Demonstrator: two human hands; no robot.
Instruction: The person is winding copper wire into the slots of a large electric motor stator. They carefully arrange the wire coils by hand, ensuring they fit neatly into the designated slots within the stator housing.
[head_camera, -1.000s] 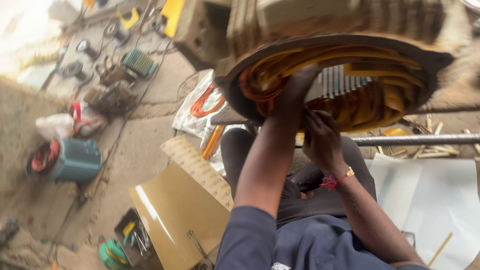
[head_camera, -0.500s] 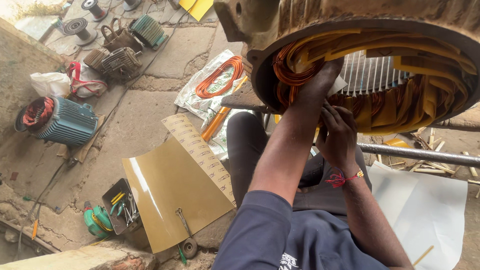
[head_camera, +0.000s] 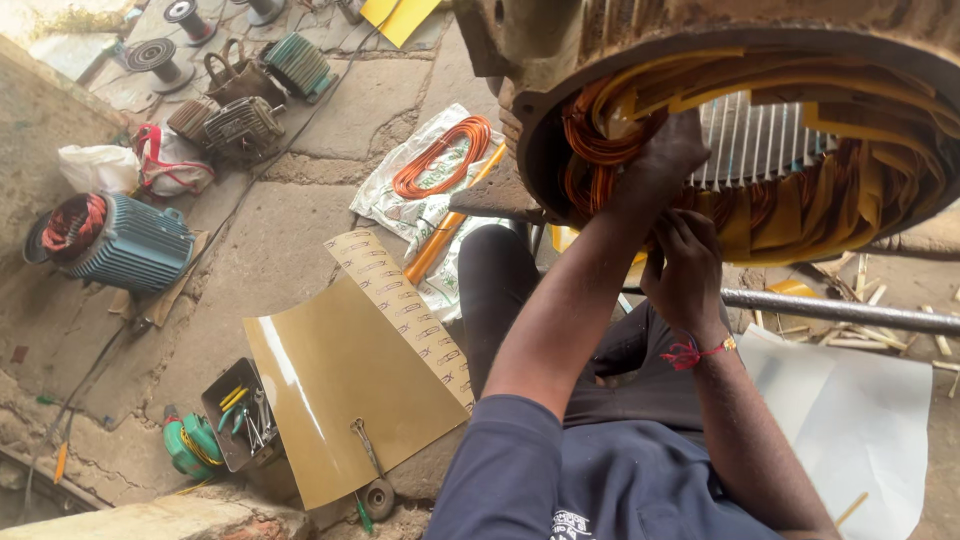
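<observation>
Your left hand (head_camera: 668, 150) has gone deeper into the big motor (head_camera: 740, 110) vs before, fingers bent round the copper wires (head_camera: 600, 140). Your right hand (head_camera: 685, 265) pinches the yellow paper strips (head_camera: 800, 215) just under it. Near you: a tan sheet (head_camera: 340, 380) w/ a wrench (head_camera: 365, 445), a tool box (head_camera: 240, 415) holding pliers etc. Farther: an orange wire coil (head_camera: 440, 155), a blue motor (head_camera: 125, 240).

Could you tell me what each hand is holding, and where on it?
Left hand presses the copper winding at the stator mouth; right hand pinches its lower edge. The exact grip is hidden.
</observation>
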